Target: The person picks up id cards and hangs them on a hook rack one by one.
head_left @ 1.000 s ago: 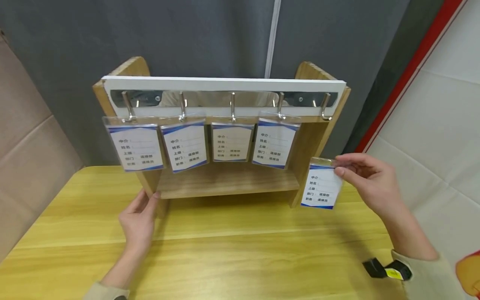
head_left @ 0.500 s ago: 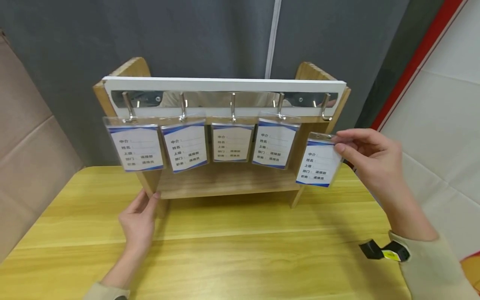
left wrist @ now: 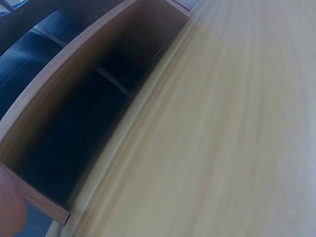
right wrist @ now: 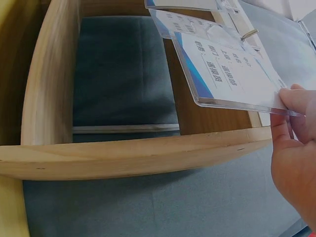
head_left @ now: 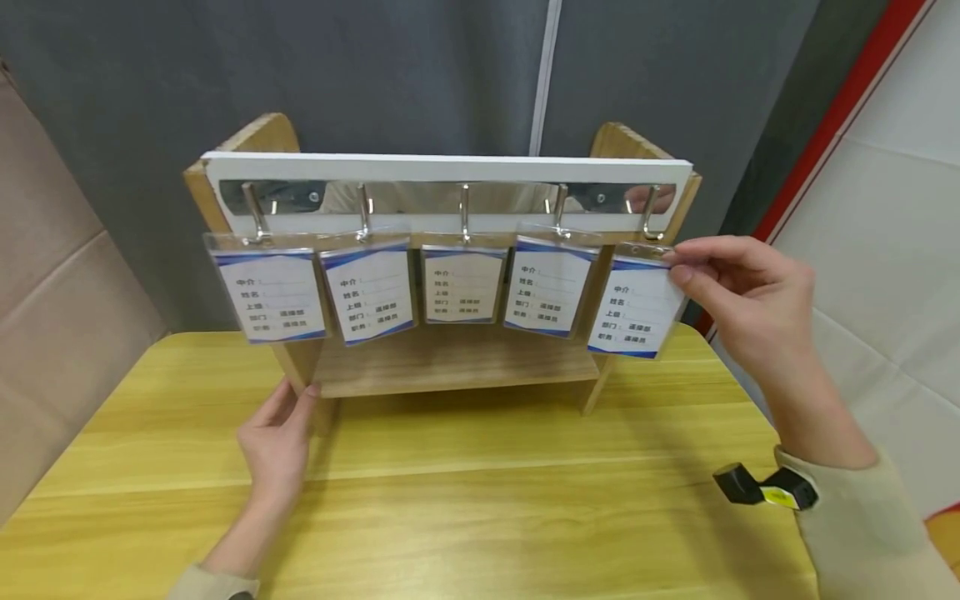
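Observation:
My right hand (head_left: 757, 304) pinches the upper right corner of a clear badge holder (head_left: 633, 308) between thumb and fingers. The holder's top edge is at the tip of the rightmost hook (head_left: 651, 212); whether its slot is on the hook I cannot tell. In the right wrist view, the same badge holder (right wrist: 232, 74) stands out from the rack, with the thumb and fingers at its corner. My left hand (head_left: 276, 437) holds the lower left side panel of the wooden shelf (head_left: 457, 367). Only part of that hand (left wrist: 10, 205) shows in the left wrist view.
Several similar badge holders (head_left: 273, 296) hang on the other hooks of the white rail (head_left: 450, 167). The shelf stands on a yellow wood-grain table (head_left: 480, 500). Behind it is a grey curtain (head_left: 420, 75), and a white padded wall (head_left: 885, 242) is on the right.
My right hand has raised the badge holder from beside the shelf's lower right leg up to the rightmost hook. The left hand has stayed in place.

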`<state>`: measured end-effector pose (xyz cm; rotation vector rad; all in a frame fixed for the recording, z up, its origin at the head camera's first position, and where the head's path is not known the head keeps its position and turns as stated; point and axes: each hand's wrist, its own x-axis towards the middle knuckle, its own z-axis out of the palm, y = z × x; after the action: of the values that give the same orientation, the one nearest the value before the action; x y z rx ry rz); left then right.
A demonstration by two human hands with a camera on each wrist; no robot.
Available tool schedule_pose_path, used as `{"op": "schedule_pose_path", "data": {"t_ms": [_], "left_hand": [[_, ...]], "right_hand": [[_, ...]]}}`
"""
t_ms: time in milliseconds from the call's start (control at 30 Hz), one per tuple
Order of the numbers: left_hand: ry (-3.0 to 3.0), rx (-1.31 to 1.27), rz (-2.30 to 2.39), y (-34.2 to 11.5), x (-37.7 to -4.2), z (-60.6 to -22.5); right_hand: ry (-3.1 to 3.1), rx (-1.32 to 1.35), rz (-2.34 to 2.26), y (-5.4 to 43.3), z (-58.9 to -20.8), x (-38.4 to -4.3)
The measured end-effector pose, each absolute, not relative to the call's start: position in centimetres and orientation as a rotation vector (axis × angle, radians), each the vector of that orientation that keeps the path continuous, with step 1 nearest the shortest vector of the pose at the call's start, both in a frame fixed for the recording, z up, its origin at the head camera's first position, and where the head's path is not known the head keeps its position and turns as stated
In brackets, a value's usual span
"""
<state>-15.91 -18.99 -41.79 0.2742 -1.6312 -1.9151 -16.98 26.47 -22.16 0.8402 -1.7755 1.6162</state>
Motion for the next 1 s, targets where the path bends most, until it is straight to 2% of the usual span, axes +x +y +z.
{"op": "schedule_pose_path", "data": {"t_ms": [600, 1000], "left_hand": [[-1.626, 0.257, -1.905, -19.0, -16.0, -41.9], [-1.657, 0.251, -1.864, -18.9, -15.9, -41.8]], "right_hand": [[-1.782, 0.758, 1.487, 25.2, -21.6, -17.4], [-1.928, 0.619, 1.568, 25.2, -21.6, -17.6]]}}
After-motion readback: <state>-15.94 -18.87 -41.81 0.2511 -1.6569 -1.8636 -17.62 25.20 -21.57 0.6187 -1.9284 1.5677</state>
